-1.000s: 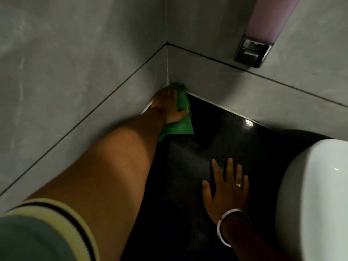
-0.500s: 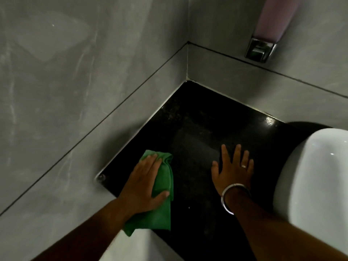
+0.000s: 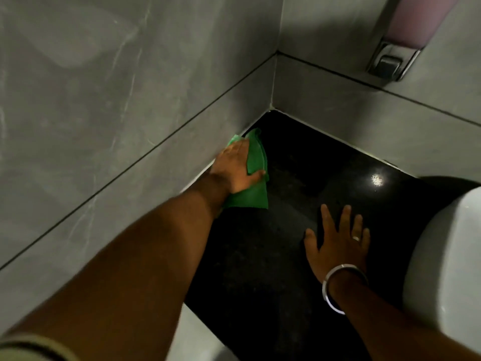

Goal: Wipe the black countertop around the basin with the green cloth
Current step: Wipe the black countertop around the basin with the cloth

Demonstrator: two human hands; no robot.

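the left hand (image 3: 235,169) lies flat on the cloth (image 3: 253,178), palm down, fingers together and the thumb out along the cloth's right edge; it presses the cloth down rather than pinching it. the cloth sits on the counter (image 3: 294,230) hard against the left wall (image 3: 117,126), a little short of the back corner, with a folded flap showing past the fingertips and another below the wrist.

the right hand (image 3: 338,242) rests spread and empty on the counter just beside the basin (image 3: 447,269), fingers apart, holding nothing; it looks like a prop for the reach.

the cloth looks soft, light and limp, folded into a few layers. it probably bunches or slides out from under the palm if pushed from one edge, so the best hold is what shows here: a flat palm over the middle, thumb and fingers spread enough to trap the folds. the counter is glossy black, with a bright glint near the back wall (image 3: 364,121), so the cloth should glide easily. the seam along the wall likely needs fingertip pressure through the cloth's edge.
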